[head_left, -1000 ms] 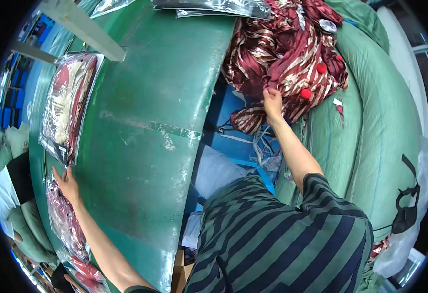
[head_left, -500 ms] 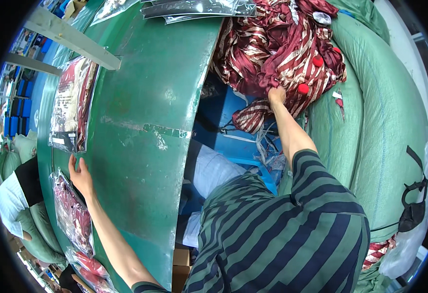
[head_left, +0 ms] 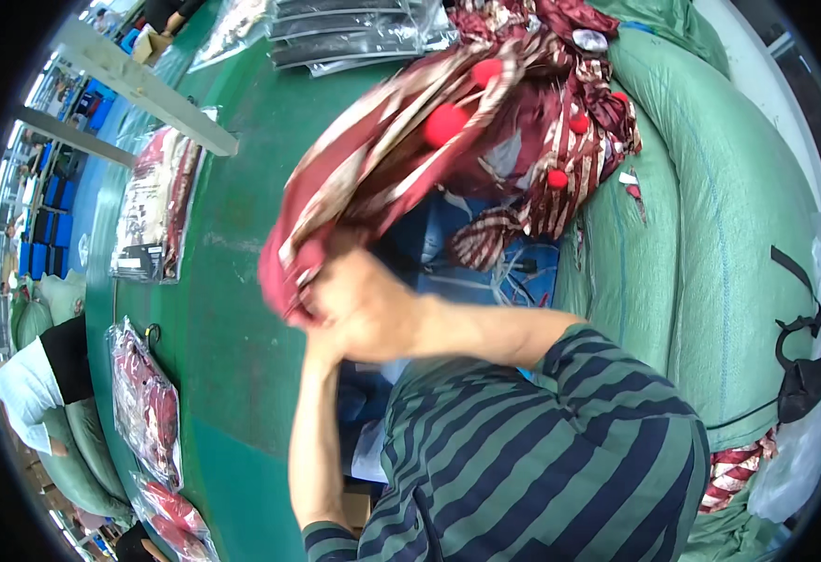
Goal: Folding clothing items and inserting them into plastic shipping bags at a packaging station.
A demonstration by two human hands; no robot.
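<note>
So both hands were bunched together over the right part of the smooth green tabletop (head_left: 242,384), right in front of the body. The right hand (head_left: 370,304) was clenched around the gathered end of a shiny maroon-and-cream striped satin garment (head_left: 345,164) with round red pom-poms (head_left: 445,125), pretty motion-blurred but the grip was there. The left hand (head_left: 322,339) was tucked in against it, just below, and mostly hidden behind it, so I honestly can't tell if those fingers had hold of any cloth.

As for where the garment was: the bunched end sat just left of and above the right hand, and from there the fabric stretched up and to the right in a long band, away from both hands. Its far end ran into a crumpled heap of the same striped cloth (head_left: 603,131), well apart from the hands, beside the bulging pale green woven sacks (head_left: 724,201). Couldn't make out where the band stopped and the heap began. A couple of pom-poms stood out on the upper stretch, near that heap.

Over on the left of the table, a flat clear plastic packet with cream and maroon cloth (head_left: 153,211) lay well clear of both hands, with a crinkled clear bag of maroon fabric (head_left: 146,405) below it.
</note>
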